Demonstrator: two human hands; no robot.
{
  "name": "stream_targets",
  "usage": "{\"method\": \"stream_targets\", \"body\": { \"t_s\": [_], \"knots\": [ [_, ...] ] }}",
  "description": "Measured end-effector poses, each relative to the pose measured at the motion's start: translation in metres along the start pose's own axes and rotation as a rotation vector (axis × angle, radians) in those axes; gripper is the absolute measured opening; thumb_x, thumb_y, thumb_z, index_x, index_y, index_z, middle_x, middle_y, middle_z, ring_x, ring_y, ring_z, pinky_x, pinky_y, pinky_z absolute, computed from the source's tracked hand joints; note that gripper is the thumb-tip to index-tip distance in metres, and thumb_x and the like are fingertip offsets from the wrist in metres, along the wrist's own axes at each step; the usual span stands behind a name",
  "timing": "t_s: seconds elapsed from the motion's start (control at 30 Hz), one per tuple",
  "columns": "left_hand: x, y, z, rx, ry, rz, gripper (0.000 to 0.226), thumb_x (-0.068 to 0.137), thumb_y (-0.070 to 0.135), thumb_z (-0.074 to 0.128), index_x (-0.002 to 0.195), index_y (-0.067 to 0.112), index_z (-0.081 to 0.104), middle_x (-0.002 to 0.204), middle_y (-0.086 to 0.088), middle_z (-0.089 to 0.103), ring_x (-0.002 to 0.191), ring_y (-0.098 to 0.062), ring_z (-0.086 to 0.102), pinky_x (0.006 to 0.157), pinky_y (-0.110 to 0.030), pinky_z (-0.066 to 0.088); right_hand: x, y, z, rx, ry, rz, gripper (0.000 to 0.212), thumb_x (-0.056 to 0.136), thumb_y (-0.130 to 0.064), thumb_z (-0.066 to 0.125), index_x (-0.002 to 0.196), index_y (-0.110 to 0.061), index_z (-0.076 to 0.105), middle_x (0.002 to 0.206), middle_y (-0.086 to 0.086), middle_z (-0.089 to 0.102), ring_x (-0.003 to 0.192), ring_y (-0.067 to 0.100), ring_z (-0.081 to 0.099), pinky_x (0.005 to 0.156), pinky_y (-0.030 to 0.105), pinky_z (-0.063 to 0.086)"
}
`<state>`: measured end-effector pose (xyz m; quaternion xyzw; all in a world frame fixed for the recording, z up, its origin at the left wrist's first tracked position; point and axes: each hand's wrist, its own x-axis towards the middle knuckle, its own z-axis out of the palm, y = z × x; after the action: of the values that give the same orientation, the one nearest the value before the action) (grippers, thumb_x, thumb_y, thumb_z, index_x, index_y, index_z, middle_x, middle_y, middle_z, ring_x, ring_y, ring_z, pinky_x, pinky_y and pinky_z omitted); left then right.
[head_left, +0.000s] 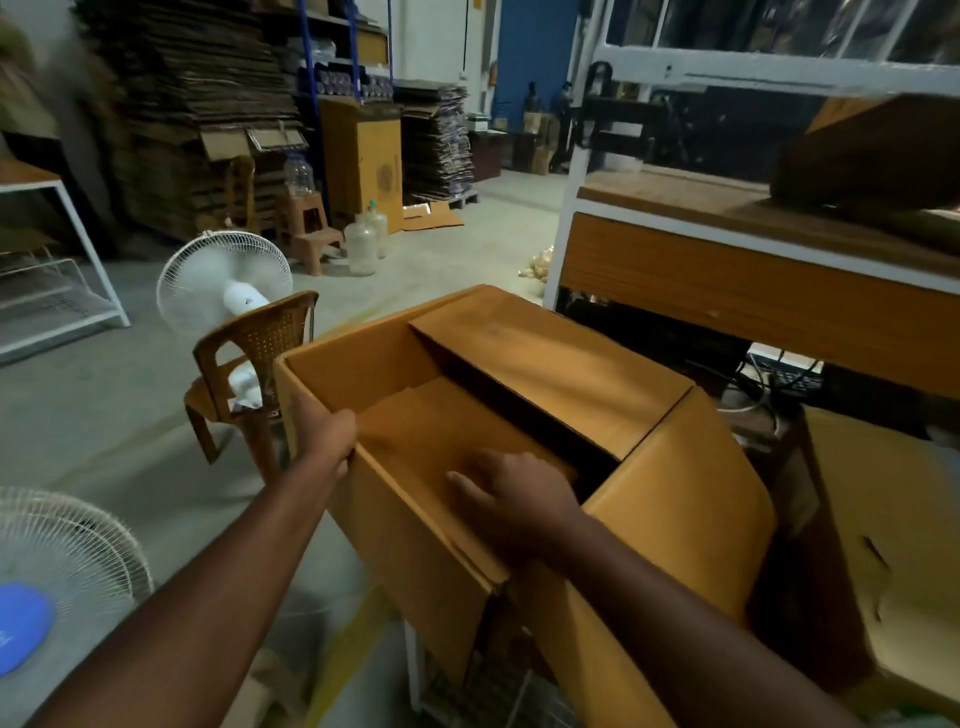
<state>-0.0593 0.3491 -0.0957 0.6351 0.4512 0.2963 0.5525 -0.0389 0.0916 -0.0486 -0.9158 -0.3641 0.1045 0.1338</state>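
Note:
A large brown cardboard box (691, 499) stands in front of me with its top half open. One inner flap (447, 431) lies folded down on the near side, and a far flap (561, 364) is folded in over a dark gap. My left hand (324, 434) grips the box's left rim, fingers curled over the edge. My right hand (511, 491) lies flat on the near inner flap, fingers spread and pressing on it.
A brown plastic chair (249, 364) and a white fan (223, 283) stand left of the box. Another fan (62, 566) is at the lower left. A wooden workbench (753, 291) rises on the right, with more cardboard (883, 530) beside it. Stacked flat cartons (208, 104) fill the back.

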Motion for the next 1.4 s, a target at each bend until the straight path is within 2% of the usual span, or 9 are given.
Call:
{"method": "stream_targets", "body": {
  "t_s": [0.07,0.17,0.37,0.57,0.77,1.03,1.23,1.33,1.4],
  "knots": [
    [-0.001,0.000,-0.001,0.004,0.006,0.034,0.074,0.085,-0.006,0.051,0.151,0.025,0.040,0.137,-0.010,0.058,0.126,-0.033,0.057,0.104,-0.054,0.050,0.021,0.033,-0.010,-0.334,0.102,0.012,0.055,0.100,-0.064,0.053,0.148,-0.037,0.051,0.151,-0.002,0.058,0.140,0.027,0.053,0.120,0.056,0.039],
    [-0.006,0.002,-0.004,0.003,0.005,0.090,0.080,0.086,-0.009,0.051,0.155,0.028,0.035,0.142,-0.010,0.055,0.129,-0.033,0.054,0.107,-0.054,0.047,0.042,0.076,-0.038,-0.563,0.030,0.091,0.075,0.098,-0.062,0.058,0.163,-0.041,0.028,0.177,0.008,0.014,0.162,0.043,0.006,0.125,0.071,0.002],
    [0.013,-0.008,-0.015,0.007,-0.085,0.003,0.082,0.090,-0.003,0.053,0.157,0.038,0.030,0.134,-0.007,0.059,0.110,-0.030,0.062,0.081,-0.049,0.057,0.033,0.073,-0.073,-0.573,0.140,-0.047,0.070,0.099,-0.041,0.067,0.159,-0.039,0.030,0.170,0.001,0.032,0.131,0.030,0.060,0.093,0.045,0.060],
    [0.030,-0.015,-0.026,-0.025,-0.117,-0.078,0.073,0.089,-0.005,0.053,0.151,0.034,0.043,0.112,-0.011,0.064,0.093,-0.033,0.066,0.065,-0.044,0.056,0.023,0.073,-0.160,-0.608,0.635,-0.018,0.049,0.104,-0.027,0.062,0.151,-0.037,0.052,0.149,-0.001,0.062,0.102,0.024,0.073,0.074,0.038,0.062],
    [0.024,-0.018,-0.035,-0.022,-0.173,-0.036,0.076,0.088,-0.003,0.056,0.151,0.036,0.041,0.113,-0.012,0.065,0.094,-0.035,0.067,0.068,-0.050,0.058,0.033,0.143,-0.184,-0.718,0.775,0.287,0.051,0.084,-0.049,0.079,0.124,-0.018,0.069,0.175,0.018,0.011,0.160,0.047,0.008,0.126,0.067,0.012],
    [0.014,-0.056,-0.082,-0.102,-0.147,0.012,0.071,0.089,-0.006,0.060,0.145,0.038,0.052,0.118,-0.007,0.070,0.106,-0.035,0.068,0.088,-0.062,0.058,0.028,0.183,-0.135,-0.425,0.576,0.458,0.137,0.072,-0.080,0.075,0.168,-0.028,-0.008,0.174,0.010,-0.027,0.157,0.039,-0.031,0.119,0.079,0.005],
    [-0.003,-0.079,-0.109,-0.213,-0.086,-0.004,0.072,0.084,-0.010,0.053,0.129,0.046,0.062,0.112,-0.007,0.072,0.100,-0.035,0.067,0.083,-0.054,0.058,0.027,0.159,-0.130,-0.408,0.548,0.469,0.123,0.079,-0.064,0.080,0.168,-0.020,0.007,0.176,0.020,-0.006,0.159,0.053,-0.010,0.118,0.078,0.013],
    [-0.020,-0.088,-0.118,-0.275,-0.018,-0.009,0.078,0.082,-0.012,0.051,0.134,0.046,0.060,0.112,-0.004,0.071,0.098,-0.032,0.066,0.079,-0.044,0.055,0.027,0.150,-0.132,-0.530,0.484,0.511,0.096,0.087,-0.065,0.070,0.162,-0.020,0.030,0.166,0.023,0.034,0.152,0.053,0.030,0.122,0.075,0.002],
    [-0.029,-0.089,-0.120,-0.307,0.017,-0.013,0.080,0.082,-0.012,0.050,0.141,0.041,0.055,0.113,-0.003,0.070,0.096,-0.028,0.065,0.077,-0.041,0.054,0.025,0.149,-0.131,-0.426,0.467,0.440,0.054,0.092,-0.054,0.070,0.134,-0.021,0.060,0.121,0.012,0.070,0.113,0.037,0.067,0.114,0.062,0.039]
  ]
}}
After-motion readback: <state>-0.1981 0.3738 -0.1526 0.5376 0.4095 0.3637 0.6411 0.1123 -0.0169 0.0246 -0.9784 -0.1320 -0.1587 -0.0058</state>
